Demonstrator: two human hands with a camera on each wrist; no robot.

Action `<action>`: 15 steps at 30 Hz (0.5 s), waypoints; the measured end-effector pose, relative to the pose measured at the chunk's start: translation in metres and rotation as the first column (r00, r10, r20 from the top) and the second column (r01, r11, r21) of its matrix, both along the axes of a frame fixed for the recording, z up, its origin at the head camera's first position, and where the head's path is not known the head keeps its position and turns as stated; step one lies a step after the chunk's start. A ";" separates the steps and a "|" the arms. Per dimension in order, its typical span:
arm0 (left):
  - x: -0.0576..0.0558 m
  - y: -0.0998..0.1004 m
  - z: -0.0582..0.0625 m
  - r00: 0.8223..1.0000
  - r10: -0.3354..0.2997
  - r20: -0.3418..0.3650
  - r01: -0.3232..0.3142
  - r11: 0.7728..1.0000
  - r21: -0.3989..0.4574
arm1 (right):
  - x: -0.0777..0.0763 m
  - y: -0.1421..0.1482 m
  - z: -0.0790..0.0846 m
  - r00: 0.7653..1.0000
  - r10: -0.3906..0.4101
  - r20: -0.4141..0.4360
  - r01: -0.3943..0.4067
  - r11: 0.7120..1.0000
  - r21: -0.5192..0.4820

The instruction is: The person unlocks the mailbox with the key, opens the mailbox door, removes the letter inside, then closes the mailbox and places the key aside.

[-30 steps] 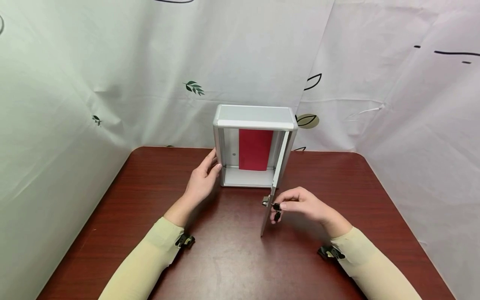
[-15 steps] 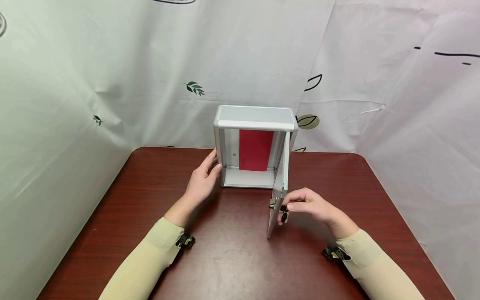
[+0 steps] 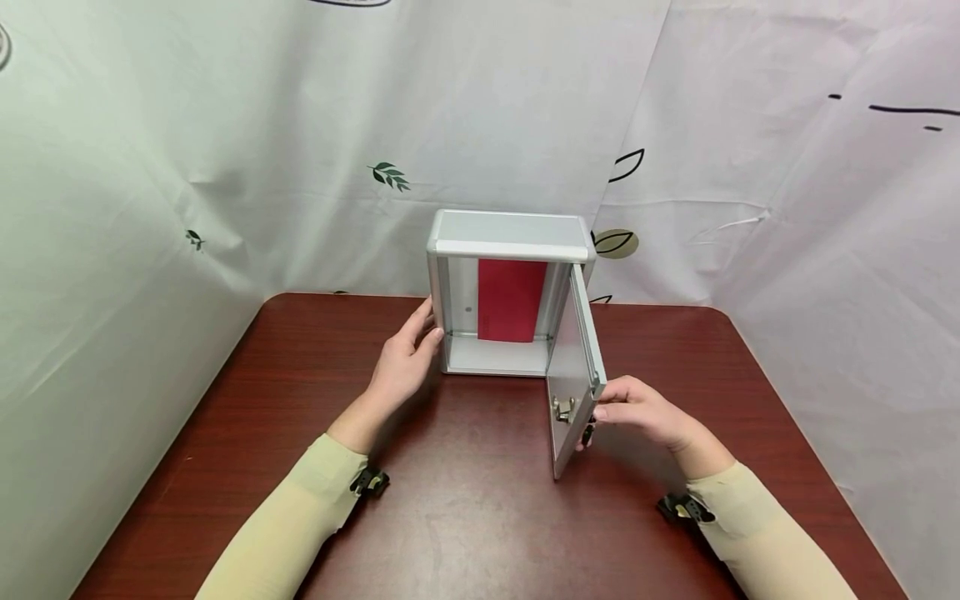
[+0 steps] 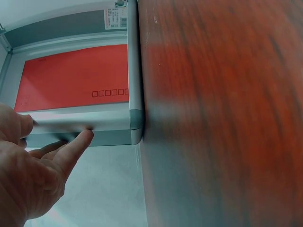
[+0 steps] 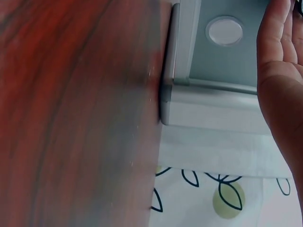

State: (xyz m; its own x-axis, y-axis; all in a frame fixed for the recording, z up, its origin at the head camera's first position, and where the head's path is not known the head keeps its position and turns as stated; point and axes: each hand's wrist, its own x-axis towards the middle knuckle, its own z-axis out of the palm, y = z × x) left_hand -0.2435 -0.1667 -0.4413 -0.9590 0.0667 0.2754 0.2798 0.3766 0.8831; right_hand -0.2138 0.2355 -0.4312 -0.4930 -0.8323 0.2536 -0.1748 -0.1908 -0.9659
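A silver-white metal box point(image 3: 510, 229) stands upright on the table, its hinged door point(image 3: 577, 367) swung out on the right side. Inside, a red envelope point(image 3: 512, 300) leans against the back; the left wrist view shows printed squares on the envelope point(image 4: 75, 78). My left hand point(image 3: 401, 362) rests against the box's left side, thumb by the front edge and fingers extended. With bent fingers, my right hand point(image 3: 645, 417) pinches a black-headed key at the door's outer face, partly hidden by the door. A second black key point(image 3: 588, 434) hangs below. The metal lock point(image 3: 563, 409) shows on the door's inner face.
The dark red wooden table point(image 3: 465, 517) has rounded back corners. A pale curtain point(image 3: 300, 150) with leaf prints hangs close behind the box and along both sides. A small label point(image 4: 116, 19) is stuck inside the box.
My right hand has moved right with the key, swinging the door further outward so that its inner face now shows. My left hand and the box have stayed in place.
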 end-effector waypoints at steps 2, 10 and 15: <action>0.000 0.000 0.000 1.000 -0.003 0.002 0.003 1.000 0.004 | 0.000 0.003 0.000 1.000 -0.006 -0.001 0.006 1.000 -0.017; -0.001 0.000 -0.001 1.000 -0.004 0.000 0.004 1.000 0.013 | -0.003 0.010 -0.004 1.000 0.003 0.018 -0.002 0.998 -0.056; -0.001 -0.001 -0.001 1.000 -0.001 0.002 0.000 1.000 0.014 | -0.006 0.011 -0.007 0.996 0.067 0.060 -0.060 0.992 -0.114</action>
